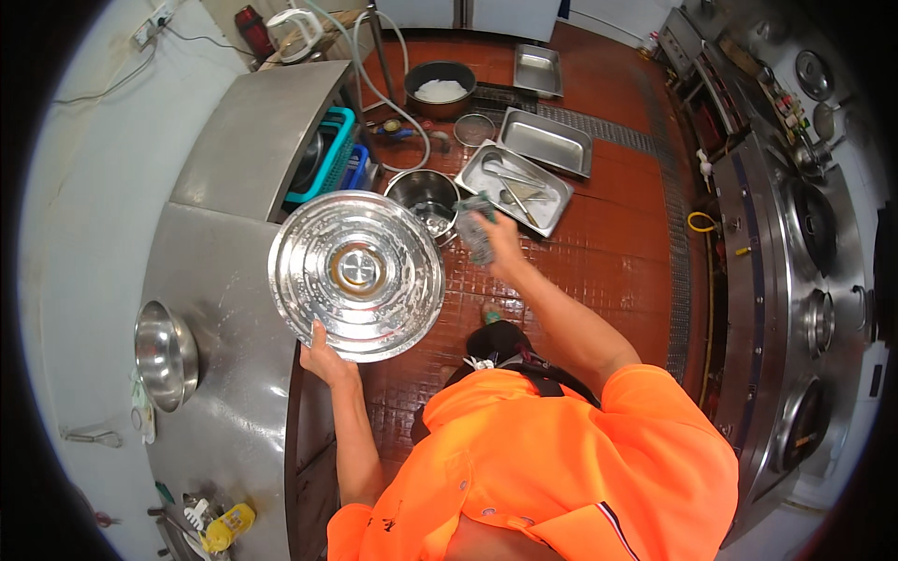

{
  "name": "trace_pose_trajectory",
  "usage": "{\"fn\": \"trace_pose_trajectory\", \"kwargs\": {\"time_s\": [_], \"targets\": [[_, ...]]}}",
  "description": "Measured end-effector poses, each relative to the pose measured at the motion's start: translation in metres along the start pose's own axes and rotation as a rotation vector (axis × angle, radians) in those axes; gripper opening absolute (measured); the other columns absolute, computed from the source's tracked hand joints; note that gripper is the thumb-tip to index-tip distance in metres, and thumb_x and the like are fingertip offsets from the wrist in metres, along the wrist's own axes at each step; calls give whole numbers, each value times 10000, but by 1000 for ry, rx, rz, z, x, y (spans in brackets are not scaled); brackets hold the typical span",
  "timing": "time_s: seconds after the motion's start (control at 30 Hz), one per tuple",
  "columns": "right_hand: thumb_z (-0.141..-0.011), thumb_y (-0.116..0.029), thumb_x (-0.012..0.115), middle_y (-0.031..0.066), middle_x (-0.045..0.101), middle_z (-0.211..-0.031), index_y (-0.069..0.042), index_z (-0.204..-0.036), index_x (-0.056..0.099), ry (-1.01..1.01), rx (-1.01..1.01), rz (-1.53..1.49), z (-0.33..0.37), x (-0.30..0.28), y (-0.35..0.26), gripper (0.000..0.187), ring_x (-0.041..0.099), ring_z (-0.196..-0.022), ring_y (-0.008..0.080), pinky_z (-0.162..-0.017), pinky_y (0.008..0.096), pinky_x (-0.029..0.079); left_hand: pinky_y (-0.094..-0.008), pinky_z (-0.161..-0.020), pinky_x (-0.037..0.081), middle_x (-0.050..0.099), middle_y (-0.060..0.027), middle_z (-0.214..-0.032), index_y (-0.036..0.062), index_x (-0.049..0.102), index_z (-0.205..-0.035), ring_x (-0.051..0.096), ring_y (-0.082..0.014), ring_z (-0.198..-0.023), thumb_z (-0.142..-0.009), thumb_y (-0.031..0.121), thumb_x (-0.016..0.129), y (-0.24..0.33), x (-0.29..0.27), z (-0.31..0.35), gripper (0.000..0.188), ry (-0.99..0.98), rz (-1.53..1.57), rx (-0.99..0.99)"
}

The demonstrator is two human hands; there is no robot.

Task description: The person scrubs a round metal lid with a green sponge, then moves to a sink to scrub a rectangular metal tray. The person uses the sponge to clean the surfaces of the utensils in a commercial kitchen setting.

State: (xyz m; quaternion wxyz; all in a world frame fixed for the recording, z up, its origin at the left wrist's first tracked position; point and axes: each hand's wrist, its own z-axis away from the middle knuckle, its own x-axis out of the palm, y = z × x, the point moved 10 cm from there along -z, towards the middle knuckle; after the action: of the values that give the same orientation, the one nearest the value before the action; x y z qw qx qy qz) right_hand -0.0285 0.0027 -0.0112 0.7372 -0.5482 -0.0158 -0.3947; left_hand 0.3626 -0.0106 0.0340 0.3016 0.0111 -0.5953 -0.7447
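Observation:
My left hand [329, 357] grips the near rim of a large round metal lid [393, 271], thumb on top. White suds streak the lid's ringed surface. It is tilted up toward me and hangs partly over the steel counter's edge. To the right of the lid and apart from it, my right hand [503, 245] is closed round a grey-green mesh scrubber [474, 230], slightly blurred. Below the scrubber on the floor stands a steel pot [412, 190], partly hidden by the lid. Beside it a metal tray [554, 208] holds ladles and other utensils.
At left runs a steel counter [224, 280] with a steel bowl [166, 355] and yellow bottle [228, 528]. Wet red tiles [608, 271] cover the floor. Farther off are empty trays [545, 140], a dark pot [440, 73] and a hose [374, 79]. A stove [762, 280] lines the right.

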Motion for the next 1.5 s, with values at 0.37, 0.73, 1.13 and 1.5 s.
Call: {"fn": "trace_pose_trajectory", "kwargs": {"time_s": [0.37, 0.73, 1.13, 1.5], "targets": [[-897, -364, 431, 100, 658, -976, -118, -1018, 620, 178, 82, -687, -36, -384, -21, 333, 623, -820, 300, -661, 505, 506, -436, -769, 542, 606, -192, -1062, -126, 577, -1067, 626, -294, -884, -817, -88, 589, -173, 17, 25, 254, 292, -142, -262], [-942, -373, 424, 74, 656, -926, -116, -961, 631, 452, 189, -626, -39, -562, -100, 330, 620, -803, 275, -717, 476, 516, -541, -806, 556, 526, -149, -1136, -42, 504, -1121, 580, -317, -989, -867, -82, 520, -330, 93, 13, 258, 493, 120, -544], [-938, -272, 462, 60, 656, -971, -110, -1012, 630, 685, 328, -184, -115, -549, -139, 245, 624, -869, 265, -713, 468, 508, -497, -843, 558, 572, -167, -1137, -40, 499, -1164, 617, -321, -975, -888, -90, 483, -481, 162, -119, 281, 526, 321, -538], [-961, -215, 467, 79, 643, -1002, -65, -1080, 594, 505, 444, -67, -260, -440, -138, 230, 625, -850, 263, -683, 464, 520, -473, -798, 571, 612, -158, -1100, -37, 528, -1124, 644, -303, -939, -899, -19, 538, -454, 196, -156, 226, 549, 196, -575]]}}
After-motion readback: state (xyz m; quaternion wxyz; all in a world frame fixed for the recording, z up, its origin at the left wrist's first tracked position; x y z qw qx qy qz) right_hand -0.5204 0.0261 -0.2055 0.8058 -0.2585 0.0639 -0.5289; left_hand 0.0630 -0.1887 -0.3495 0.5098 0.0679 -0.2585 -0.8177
